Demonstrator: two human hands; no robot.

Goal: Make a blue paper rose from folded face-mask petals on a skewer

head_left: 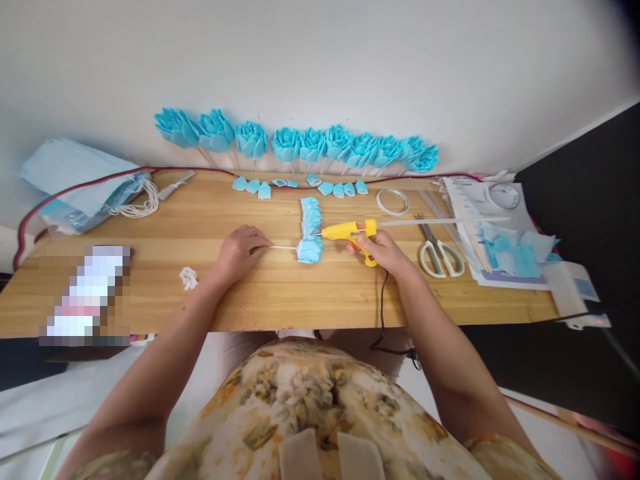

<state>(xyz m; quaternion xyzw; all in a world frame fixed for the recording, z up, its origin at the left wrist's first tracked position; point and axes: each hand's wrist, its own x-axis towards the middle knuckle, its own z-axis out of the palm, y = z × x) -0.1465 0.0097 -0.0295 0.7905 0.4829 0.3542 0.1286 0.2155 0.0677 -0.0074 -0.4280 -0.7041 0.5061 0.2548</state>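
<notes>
My left hand (244, 252) pinches a thin wooden stick (284, 248) whose far end runs into a blue folded strip (311, 217) lying on the table. The strip's lower end is wrapped around the stick, and its upper part stretches away from me with pleated right edges. In my right hand (376, 249) is a yellow hot glue gun (350, 230), its nozzle tip at the strip just above the wrapped part. A long clear glue stick (445, 221) sticks out of the gun's back.
Finished blue flowers (287, 143) on sticks lean along the wall. Folded blue pieces (339, 189) lie in front of them. Scissors (440, 257), a tape roll (393, 201) and papers (500, 233) are right; blue sheets (80, 177), a phone (87, 293) and white scraps (189, 278) are left.
</notes>
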